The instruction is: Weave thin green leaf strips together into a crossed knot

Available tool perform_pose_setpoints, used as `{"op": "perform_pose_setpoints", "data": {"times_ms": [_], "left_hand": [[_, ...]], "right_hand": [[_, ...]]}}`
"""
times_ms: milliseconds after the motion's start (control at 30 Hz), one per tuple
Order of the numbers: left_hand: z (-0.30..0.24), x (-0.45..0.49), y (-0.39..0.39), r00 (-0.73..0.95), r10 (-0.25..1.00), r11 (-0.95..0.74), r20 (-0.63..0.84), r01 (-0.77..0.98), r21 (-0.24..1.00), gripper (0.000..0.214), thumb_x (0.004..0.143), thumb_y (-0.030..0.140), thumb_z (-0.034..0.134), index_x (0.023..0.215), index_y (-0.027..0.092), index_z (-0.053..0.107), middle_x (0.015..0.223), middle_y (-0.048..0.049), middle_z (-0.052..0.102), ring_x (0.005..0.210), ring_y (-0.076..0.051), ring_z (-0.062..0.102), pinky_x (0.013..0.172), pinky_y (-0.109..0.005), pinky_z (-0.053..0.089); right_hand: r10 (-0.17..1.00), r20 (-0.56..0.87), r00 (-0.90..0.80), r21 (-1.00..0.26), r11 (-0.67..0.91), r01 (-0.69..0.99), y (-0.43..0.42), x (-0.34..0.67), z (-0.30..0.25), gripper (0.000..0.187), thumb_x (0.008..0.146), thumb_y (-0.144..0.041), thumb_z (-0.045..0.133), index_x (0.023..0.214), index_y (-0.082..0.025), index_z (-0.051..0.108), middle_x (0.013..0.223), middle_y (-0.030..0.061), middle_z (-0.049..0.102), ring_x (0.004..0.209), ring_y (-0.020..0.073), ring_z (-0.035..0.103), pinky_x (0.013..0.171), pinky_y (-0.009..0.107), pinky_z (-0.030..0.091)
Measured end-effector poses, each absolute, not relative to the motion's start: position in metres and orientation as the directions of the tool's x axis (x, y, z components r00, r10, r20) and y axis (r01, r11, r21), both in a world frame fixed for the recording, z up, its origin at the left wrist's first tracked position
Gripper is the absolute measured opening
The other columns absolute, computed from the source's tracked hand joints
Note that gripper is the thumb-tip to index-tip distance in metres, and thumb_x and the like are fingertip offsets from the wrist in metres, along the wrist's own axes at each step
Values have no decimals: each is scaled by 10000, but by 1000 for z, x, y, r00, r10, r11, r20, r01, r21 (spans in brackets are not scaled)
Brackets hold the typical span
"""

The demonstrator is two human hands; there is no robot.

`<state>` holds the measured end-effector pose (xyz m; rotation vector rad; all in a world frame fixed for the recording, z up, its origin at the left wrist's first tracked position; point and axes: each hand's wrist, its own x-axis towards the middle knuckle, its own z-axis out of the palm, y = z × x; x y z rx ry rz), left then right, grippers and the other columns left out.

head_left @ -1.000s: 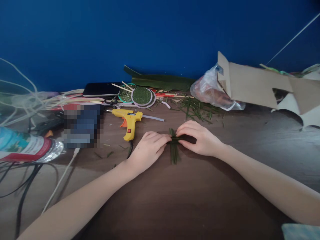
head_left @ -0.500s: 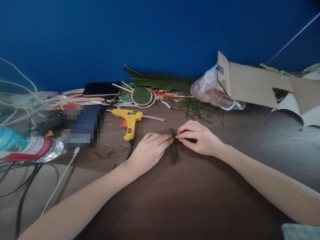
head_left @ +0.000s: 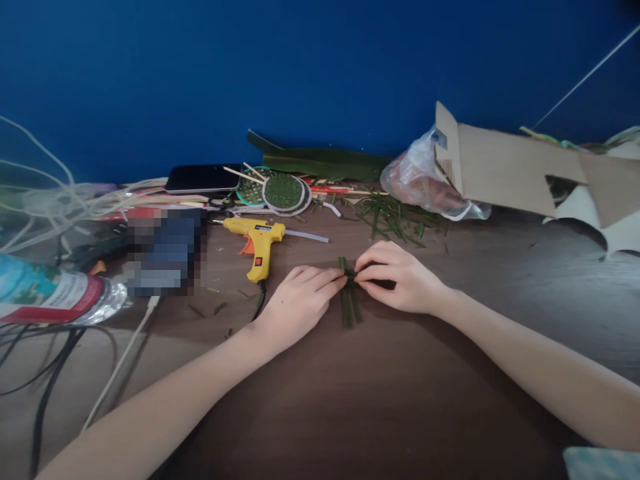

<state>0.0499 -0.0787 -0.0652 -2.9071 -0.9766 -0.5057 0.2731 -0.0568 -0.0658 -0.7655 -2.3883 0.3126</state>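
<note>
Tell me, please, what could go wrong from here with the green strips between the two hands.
The narrow green strips spread apart at their lower ends, so they might slip out of line between the left hand and the right hand. A black cord runs from the yellow glue gun close to the left hand, so a sideways move could snag it and drag the gun.

Strips [head_left: 346,310]: crossing was partly hidden by the fingers [head_left: 333,280]
Device [head_left: 173,250]: was blurred into blocks
Bottle [head_left: 55,290]: was cut off by the left edge
Bag [head_left: 415,170]: contents were too unclear to tell
</note>
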Motion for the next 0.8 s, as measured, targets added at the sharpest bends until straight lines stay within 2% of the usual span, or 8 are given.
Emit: {"op": "perform_pose_setpoints", "data": {"times_ms": [600, 800], "left_hand": [[-64, 52, -78, 747, 582, -804, 323, 587, 92, 293, 877, 93, 419, 1122, 147, 572, 1153, -40, 626, 945, -165, 579, 830, -312, 435], [-65, 51, -78, 746, 581, -806, 327, 583, 101, 289, 878, 101, 425, 1123, 145, 573, 1151, -41, 627, 967, -168, 575, 846, -318, 430]], "right_hand": [[587, 462, -665, -418, 805, 420, -55, 273, -66, 152, 834, -193, 524, 756, -198, 654, 812, 45, 656, 777, 169, 545, 717, 352, 434], [636, 388, -667, -462, 760, 457, -58, 271, -64, 69, 810, -246, 578, 794, -191, 617, 857, 53, 639, 815, 184, 536, 754, 364, 414]]}}
